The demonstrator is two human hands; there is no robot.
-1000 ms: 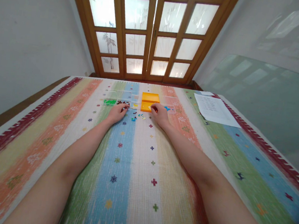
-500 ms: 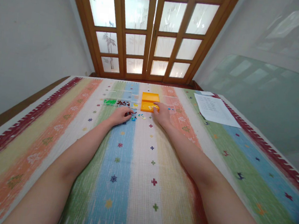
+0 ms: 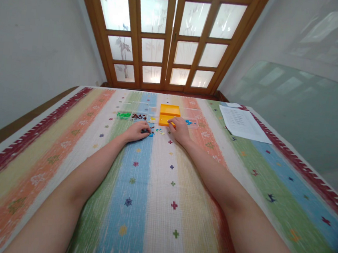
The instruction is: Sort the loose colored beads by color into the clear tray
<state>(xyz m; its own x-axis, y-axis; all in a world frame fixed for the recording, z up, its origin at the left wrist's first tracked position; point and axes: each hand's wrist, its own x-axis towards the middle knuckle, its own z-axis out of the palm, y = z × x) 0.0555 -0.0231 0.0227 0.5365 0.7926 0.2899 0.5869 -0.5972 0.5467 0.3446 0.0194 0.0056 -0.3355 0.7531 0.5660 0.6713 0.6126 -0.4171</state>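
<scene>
An orange box [image 3: 170, 110] lies with its lid open at the far middle of the table. My right hand [image 3: 180, 130] is at its front right edge, fingers bent over the near half; what the fingertips hold, if anything, is too small to tell. My left hand [image 3: 137, 131] rests on the cloth at the left, thumb and fingers pinched together beside small blue pieces [image 3: 151, 134]; its content cannot be made out. Pale small pieces [image 3: 162, 133] lie between the hands. Clear boxes hold green pieces [image 3: 124, 115], dark red pieces [image 3: 139, 116], yellow pieces [image 3: 153, 119] and blue pieces [image 3: 189, 122].
A striped cloth [image 3: 164, 174] covers the table. A printed white sheet [image 3: 243, 124] lies at the far right, with another pale sheet behind it. Beyond the table stand wooden doors [image 3: 171, 42] with glass panes, between pale walls.
My right hand has shifted slightly left and nearer to me, uncovering more blue pieces in the right clear box. The fingers of my left hand have drawn down closer to the cloth.
</scene>
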